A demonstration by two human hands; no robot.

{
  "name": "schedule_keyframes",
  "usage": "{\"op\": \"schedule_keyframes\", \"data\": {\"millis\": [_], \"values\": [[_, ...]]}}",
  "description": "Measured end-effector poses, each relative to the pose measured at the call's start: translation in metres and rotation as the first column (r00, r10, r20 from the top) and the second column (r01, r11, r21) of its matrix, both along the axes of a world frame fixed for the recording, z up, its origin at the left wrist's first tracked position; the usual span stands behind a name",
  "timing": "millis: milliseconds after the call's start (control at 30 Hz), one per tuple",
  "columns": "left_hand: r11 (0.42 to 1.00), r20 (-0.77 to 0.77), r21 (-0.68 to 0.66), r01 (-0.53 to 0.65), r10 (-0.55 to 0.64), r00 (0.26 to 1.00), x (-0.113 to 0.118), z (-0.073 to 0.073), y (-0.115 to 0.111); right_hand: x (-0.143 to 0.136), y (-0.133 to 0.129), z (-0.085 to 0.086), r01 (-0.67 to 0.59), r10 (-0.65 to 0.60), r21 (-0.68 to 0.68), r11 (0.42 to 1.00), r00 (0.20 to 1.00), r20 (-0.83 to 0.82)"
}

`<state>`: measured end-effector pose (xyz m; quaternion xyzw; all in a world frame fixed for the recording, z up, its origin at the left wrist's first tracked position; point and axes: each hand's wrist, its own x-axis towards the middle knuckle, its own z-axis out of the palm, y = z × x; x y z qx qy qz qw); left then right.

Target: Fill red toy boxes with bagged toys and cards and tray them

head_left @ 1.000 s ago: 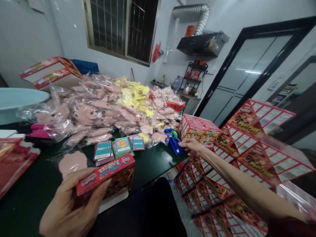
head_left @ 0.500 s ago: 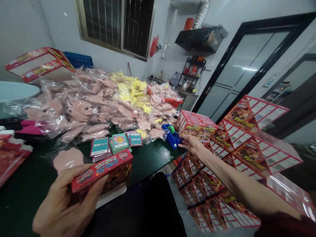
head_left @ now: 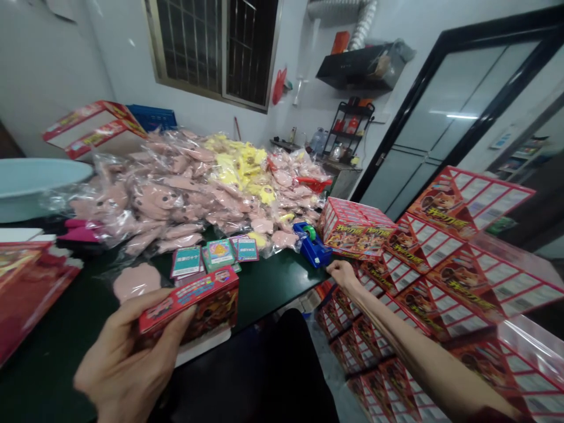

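The small red box (head_left: 211, 302) is in the left hand (head_left: 127, 355), gripped between thumb and fingers over the near side of the table (head_left: 264, 288). Its long axis slants away from that palm, forward and rightward, roughly towards the blue tape dispenser (head_left: 315, 249), which stands on the tabletop ahead and well apart from it. The right hand (head_left: 343, 274) is much the nearer to the dispenser, just beside its near end, fingers bent; whether they pinch a strip of tape I cannot tell, since clear film would hardly show at this blur. The left palm covers the box's near end, and a white flap (head_left: 207, 346) (perhaps the box's own) shows only partly beneath. Beyond the box lie card stacks (head_left: 219, 254), then bagged pink pieces (head_left: 154, 200). Display boxes (head_left: 467, 288) rise on the right, partly behind the right forearm.
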<state>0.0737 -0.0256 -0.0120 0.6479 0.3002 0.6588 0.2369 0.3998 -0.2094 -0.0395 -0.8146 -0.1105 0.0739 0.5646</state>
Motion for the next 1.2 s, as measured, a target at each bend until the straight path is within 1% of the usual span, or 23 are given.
{"op": "schedule_keyframes", "data": {"millis": [33, 100, 167, 200, 233, 267, 300, 367, 400, 433, 467, 533, 633, 733, 800, 867, 933, 1033, 1100, 1167, 1200], "values": [[0.999, -0.008, 0.030, 0.013, -0.013, 1.000, -0.001, 0.000, 0.000, -0.011, -0.002, 0.003, -0.026, 0.026, 0.002, 1.000, 0.999, 0.039], [0.993, -0.035, 0.090, 0.077, -0.074, 0.997, -0.002, 0.000, 0.001, -0.043, -0.003, 0.010, -0.103, 0.100, 0.022, 0.994, 0.989, 0.108], [0.981, -0.057, 0.121, 0.148, -0.142, 0.988, -0.003, 0.001, 0.001, -0.089, 0.001, 0.021, -0.218, 0.207, 0.057, 0.974, 0.966, 0.154], [0.977, -0.064, 0.123, 0.172, -0.165, 0.984, -0.004, 0.002, 0.001, -0.115, 0.005, 0.029, -0.301, 0.288, 0.065, 0.951, 0.945, 0.156], [0.975, -0.064, 0.118, 0.190, -0.183, 0.981, -0.005, 0.003, 0.000, -0.142, 0.010, 0.036, -0.419, 0.404, 0.100, 0.903, 0.904, 0.143], [0.973, -0.062, 0.106, 0.204, -0.198, 0.978, -0.005, 0.003, 0.000, -0.167, 0.017, 0.044, -0.488, 0.473, 0.167, 0.857, 0.872, 0.126], [0.972, -0.061, 0.089, 0.217, -0.212, 0.975, -0.006, 0.002, -0.001, -0.190, 0.025, 0.051, -0.543, 0.531, 0.258, 0.799, 0.839, 0.121], [0.969, -0.059, 0.055, 0.242, -0.239, 0.969, -0.008, 0.001, -0.003, -0.226, 0.044, 0.062, -0.571, 0.596, 0.418, 0.707, 0.799, 0.082], [0.966, -0.057, 0.041, 0.257, -0.254, 0.965, -0.009, -0.001, -0.004, -0.238, 0.053, 0.066, -0.563, 0.617, 0.484, 0.670, 0.785, 0.058], [0.962, -0.053, 0.029, 0.270, -0.268, 0.962, -0.010, -0.002, -0.005, -0.247, 0.062, 0.068, -0.546, 0.630, 0.535, 0.645, 0.776, 0.031], [0.959, -0.051, 0.018, 0.284, -0.282, 0.958, -0.010, -0.003, -0.006, -0.252, 0.069, 0.068, -0.526, 0.638, 0.572, 0.630, 0.770, 0.006], [0.951, -0.053, 0.002, 0.310, -0.309, 0.950, -0.012, -0.005, -0.007, -0.256, 0.078, 0.067, -0.494, 0.636, 0.602, 0.627, 0.771, -0.030], [0.943, -0.072, 0.012, 0.334, -0.332, 0.941, -0.014, -0.003, -0.008, -0.257, 0.081, 0.065, -0.465, 0.612, 0.592, 0.658, 0.788, -0.062], [0.939, -0.109, 0.091, 0.333, -0.323, 0.940, -0.015, 0.005, -0.008, -0.257, 0.080, 0.066, -0.440, 0.593, 0.586, 0.680, 0.801, -0.088], [0.922, -0.167, 0.168, 0.349, -0.322, 0.932, -0.018, 0.012, -0.007, -0.258, 0.081, 0.068, -0.428, 0.589, 0.585, 0.689, 0.801, -0.109], [0.891, -0.240, 0.236, 0.388, -0.334, 0.912, -0.021, 0.019, -0.005, -0.258, 0.081, 0.069, -0.425, 0.597, 0.584, 0.691, 0.792, -0.130], [0.861, -0.328, 0.272, 0.430, -0.338, 0.882, -0.025, 0.023, -0.003, -0.258, 0.081, 0.071, -0.427, 0.610, 0.588, 0.687, 0.779, -0.147], [0.837, -0.493, 0.287, 0.467, -0.289, 0.820, -0.029, 0.029, -0.001, -0.257, 0.081, 0.072, -0.430, 0.624, 0.598, 0.676, 0.766, -0.155], [0.824, -0.574, 0.281, 0.492, -0.266, 0.774, -0.030, 0.032, 0.000, -0.255, 0.082, 0.071, -0.431, 0.625, 0.596, 0.678, 0.765, -0.158], [0.816, -0.596, 0.268, 0.513, -0.278, 0.753, -0.031, 0.035, 0.001, -0.255, 0.085, 0.064, -0.420, 0.612, 0.586, 0.693, 0.773, -0.170], [0.816, -0.590, 0.258, 0.518, -0.291, 0.753, -0.031, 0.037, 0.001, -0.255, 0.087, 0.057, -0.406, 0.599, 0.576, 0.709, 0.779, -0.187]]}}
